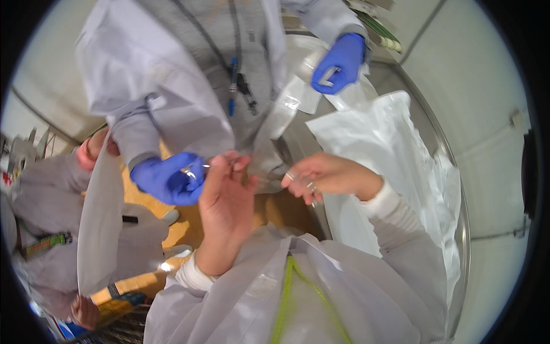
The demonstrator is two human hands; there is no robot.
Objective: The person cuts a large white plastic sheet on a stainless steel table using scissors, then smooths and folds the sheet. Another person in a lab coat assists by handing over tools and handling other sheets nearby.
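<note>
My left hand [226,200] is raised palm up, its fingers curled toward the thumb. Its fingertips are right beside a co-worker's blue-gloved hand [172,180], where something small and shiny glints; what my left fingers hold is too blurred to name. My right hand [335,176] pinches a clear, glossy plastic piece [299,182] between thumb and fingers. Faint see-through plastic [264,184] shows in the gap between my two hands. Both of my hands are bare, with white cuffs at the wrists.
The co-worker's other gloved hand [339,66] holds a small whitish item over white packages. A large white plastic sheet [395,172] covers the metal table [465,252] on my right. Another person [51,200] in grey is at the left, beside a hanging translucent sheet [102,223].
</note>
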